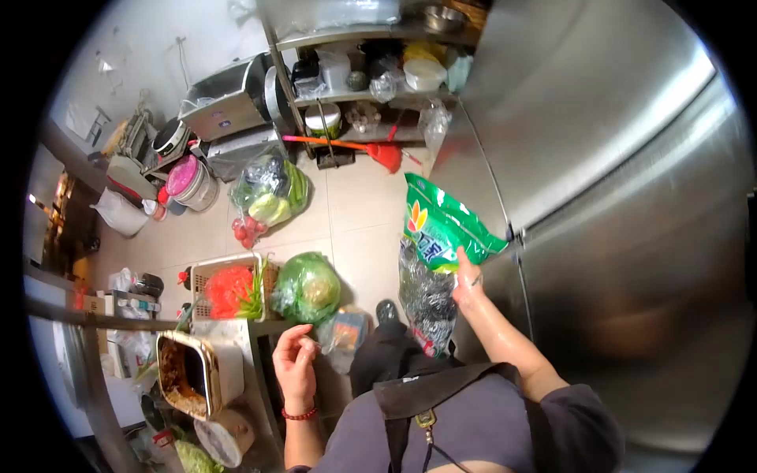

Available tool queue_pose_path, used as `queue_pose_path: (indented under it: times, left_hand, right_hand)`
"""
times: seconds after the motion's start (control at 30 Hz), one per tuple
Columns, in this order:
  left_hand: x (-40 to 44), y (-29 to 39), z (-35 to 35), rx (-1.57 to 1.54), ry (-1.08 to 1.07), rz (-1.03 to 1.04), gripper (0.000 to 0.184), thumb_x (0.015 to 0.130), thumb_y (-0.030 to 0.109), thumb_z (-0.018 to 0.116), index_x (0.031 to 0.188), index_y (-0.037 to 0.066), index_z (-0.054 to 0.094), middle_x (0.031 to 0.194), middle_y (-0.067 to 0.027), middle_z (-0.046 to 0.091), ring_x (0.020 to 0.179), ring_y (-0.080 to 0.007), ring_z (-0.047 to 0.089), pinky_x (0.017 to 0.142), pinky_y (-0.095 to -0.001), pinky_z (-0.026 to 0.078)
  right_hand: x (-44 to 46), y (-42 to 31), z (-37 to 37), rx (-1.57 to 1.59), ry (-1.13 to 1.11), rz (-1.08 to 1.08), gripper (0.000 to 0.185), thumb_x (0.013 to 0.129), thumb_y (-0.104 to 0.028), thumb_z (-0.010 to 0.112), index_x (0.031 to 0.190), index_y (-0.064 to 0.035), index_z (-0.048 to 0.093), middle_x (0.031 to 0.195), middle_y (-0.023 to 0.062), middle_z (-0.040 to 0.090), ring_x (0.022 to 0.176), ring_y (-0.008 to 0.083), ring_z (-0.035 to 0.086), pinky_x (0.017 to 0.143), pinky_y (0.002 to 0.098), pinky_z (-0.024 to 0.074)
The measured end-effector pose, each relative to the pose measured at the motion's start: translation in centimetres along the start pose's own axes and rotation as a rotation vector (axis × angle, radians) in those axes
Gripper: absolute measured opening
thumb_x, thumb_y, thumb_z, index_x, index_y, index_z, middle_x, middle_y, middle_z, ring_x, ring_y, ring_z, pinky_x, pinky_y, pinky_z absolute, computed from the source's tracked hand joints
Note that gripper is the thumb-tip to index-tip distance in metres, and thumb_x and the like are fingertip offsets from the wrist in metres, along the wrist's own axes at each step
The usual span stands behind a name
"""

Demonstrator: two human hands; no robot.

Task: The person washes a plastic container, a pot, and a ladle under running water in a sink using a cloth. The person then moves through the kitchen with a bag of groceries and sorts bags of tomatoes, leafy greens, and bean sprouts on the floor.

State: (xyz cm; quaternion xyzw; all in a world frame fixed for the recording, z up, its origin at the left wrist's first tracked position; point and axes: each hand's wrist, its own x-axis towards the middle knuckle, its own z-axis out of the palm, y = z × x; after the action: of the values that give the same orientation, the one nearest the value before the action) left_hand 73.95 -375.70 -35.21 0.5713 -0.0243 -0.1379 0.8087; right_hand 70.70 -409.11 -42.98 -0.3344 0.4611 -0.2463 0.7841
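Note:
A green plastic bag with white lettering and an orange leaf print hangs from my right hand, whose fingers grip its lower right side. Directly beneath the green bag is a clear plastic bag with dark contents; where it is held or resting is hidden. My left hand, with a red bead bracelet at the wrist, is raised near the counter's edge, its fingers curled loosely with nothing visible between them. A green bag with a round vegetable lies on the floor beyond my left hand.
Steel refrigerator doors rise on the right. Bagged vegetables and a basket with a red bag stand on the floor. A broom lies before the shelves. A stained container sits at lower left.

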Motion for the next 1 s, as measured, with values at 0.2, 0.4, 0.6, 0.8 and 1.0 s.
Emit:
queue_pose_path:
  times: [0.2, 0.4, 0.6, 0.8, 1.0]
  left_hand:
    - [11.3, 1.3, 2.9, 0.056, 0.035, -0.113, 0.021, 0.083, 0.002, 0.058, 0.104, -0.001, 0.057, 0.071, 0.0020, 0.051, 0.063, -0.0065, 0.046, 0.063, -0.0212, 0.042]
    - [22.6, 0.6, 6.3, 0.240, 0.277, -0.115, 0.019, 0.085, 0.006, 0.056, 0.103, 0.000, 0.056, 0.075, 0.0013, 0.052, 0.067, -0.0064, 0.047, 0.061, -0.0195, 0.038]
    - [33.1, -2.5, 9.4, 0.270, 0.518, -0.360, 0.014, 0.087, 0.007, 0.055, 0.099, 0.003, 0.058, 0.079, 0.0017, 0.055, 0.064, -0.0047, 0.045, 0.059, -0.0185, 0.038]
    - [44.7, -3.7, 16.1, 0.121, 0.455, -0.447, 0.015, 0.088, 0.008, 0.055, 0.102, 0.002, 0.057, 0.070, 0.0051, 0.045, 0.062, -0.0035, 0.039, 0.056, -0.0178, 0.032]
    - [53.5, -7.7, 12.5, 0.172, 0.274, -0.498, 0.016, 0.089, 0.007, 0.052, 0.102, 0.002, 0.059, 0.075, 0.0035, 0.051, 0.068, -0.0055, 0.047, 0.064, -0.0201, 0.042]
  right_hand:
    - [12.2, -2.8, 8.0, 0.040, -0.009, 0.003, 0.043, 0.089, -0.033, 0.057, 0.115, 0.0000, 0.052, 0.107, 0.0099, 0.060, 0.096, 0.0237, 0.058, 0.083, 0.0404, 0.0465]
    - [21.2, -5.0, 18.0, -0.129, -0.003, 0.355, 0.062, 0.085, -0.049, 0.055, 0.131, -0.0100, 0.038, 0.127, 0.0115, 0.047, 0.109, 0.0319, 0.049, 0.088, 0.0618, 0.0321]
    - [37.3, 0.2, 25.9, -0.453, 0.084, 0.481, 0.073, 0.084, -0.056, 0.051, 0.137, -0.0109, 0.030, 0.139, 0.0145, 0.034, 0.121, 0.0343, 0.039, 0.093, 0.0589, 0.0329]
    - [48.9, -5.9, 30.4, -0.103, 0.173, 0.462, 0.065, 0.088, -0.051, 0.047, 0.137, -0.0137, 0.026, 0.141, 0.0136, 0.029, 0.123, 0.0390, 0.034, 0.086, 0.0675, 0.0374]
    - [53.8, -13.7, 32.0, 0.089, 0.341, 0.163, 0.059, 0.089, -0.051, 0.046, 0.136, -0.0179, 0.029, 0.135, 0.0105, 0.035, 0.119, 0.0313, 0.039, 0.089, 0.0547, 0.0430]
